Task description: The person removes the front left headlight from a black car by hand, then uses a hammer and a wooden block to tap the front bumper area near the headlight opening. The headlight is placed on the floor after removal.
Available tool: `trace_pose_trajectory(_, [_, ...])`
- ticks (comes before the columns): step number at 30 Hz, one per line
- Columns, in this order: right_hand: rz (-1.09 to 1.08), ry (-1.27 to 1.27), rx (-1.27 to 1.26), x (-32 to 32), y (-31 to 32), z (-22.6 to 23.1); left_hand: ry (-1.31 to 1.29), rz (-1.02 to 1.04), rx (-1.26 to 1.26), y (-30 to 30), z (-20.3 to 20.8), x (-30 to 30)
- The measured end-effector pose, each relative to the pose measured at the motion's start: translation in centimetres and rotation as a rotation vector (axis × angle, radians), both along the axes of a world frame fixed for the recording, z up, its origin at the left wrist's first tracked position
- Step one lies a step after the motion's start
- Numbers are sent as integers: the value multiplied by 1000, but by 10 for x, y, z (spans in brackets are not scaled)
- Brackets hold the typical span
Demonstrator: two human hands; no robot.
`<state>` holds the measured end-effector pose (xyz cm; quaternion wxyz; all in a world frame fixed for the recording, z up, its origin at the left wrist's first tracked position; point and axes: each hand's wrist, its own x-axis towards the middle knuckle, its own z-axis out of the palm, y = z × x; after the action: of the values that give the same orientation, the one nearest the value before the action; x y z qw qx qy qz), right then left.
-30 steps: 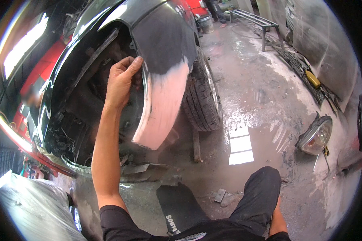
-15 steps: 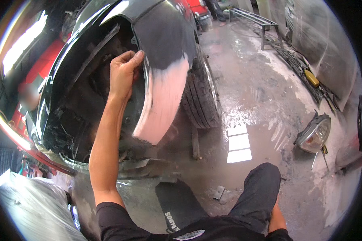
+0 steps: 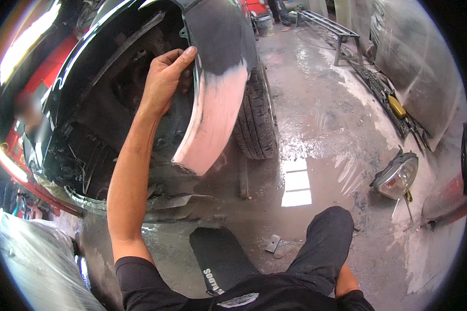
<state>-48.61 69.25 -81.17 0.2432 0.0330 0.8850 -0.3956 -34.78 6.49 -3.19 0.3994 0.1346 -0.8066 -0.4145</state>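
Observation:
My left hand (image 3: 171, 75) grips the inner edge of a car fender (image 3: 220, 46), its thumb on the edge and its fingers curled behind. The fender is dull dark grey above, and its lower tip carries a pink filler patch (image 3: 218, 109), smooth and slightly streaked. Left of my hand is the dark open front (image 3: 109, 114) of the car, with inner parts exposed. Beside the fender stands a black tyre (image 3: 257, 122). My right forearm (image 3: 346, 280) shows past my right leg, but the hand itself is hidden.
A loose headlight (image 3: 398, 175) lies on the wet grey floor to the right. Farther back are a metal stand (image 3: 329, 25), a bucket (image 3: 264, 25) and dark trim pieces with a yellow item (image 3: 397, 106). A small flat block (image 3: 273, 243) lies between my legs. Plastic sheeting (image 3: 36, 259) covers something at left.
The whole view has shifted a little, so the fender and my left hand sit higher in it. My left hand keeps its hold on the same edge.

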Motion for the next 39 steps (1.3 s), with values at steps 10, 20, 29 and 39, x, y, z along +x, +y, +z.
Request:
trace_pose_trajectory(10, [14,17,21,8,2,15,93,-25,4,-3,-3,-6])
trace_pose_trajectory(20, [6,50,33,24,5,35,-108,-52,-13,-7,-9,18])
trace_pose_trajectory(29, [-9,133,-52,46,-2,82,-298,-192,-172,42,-37,108])
trace_pose_trajectory(39, [484,175,388,6,-1,151,-478,107,-710,101,-97,199])
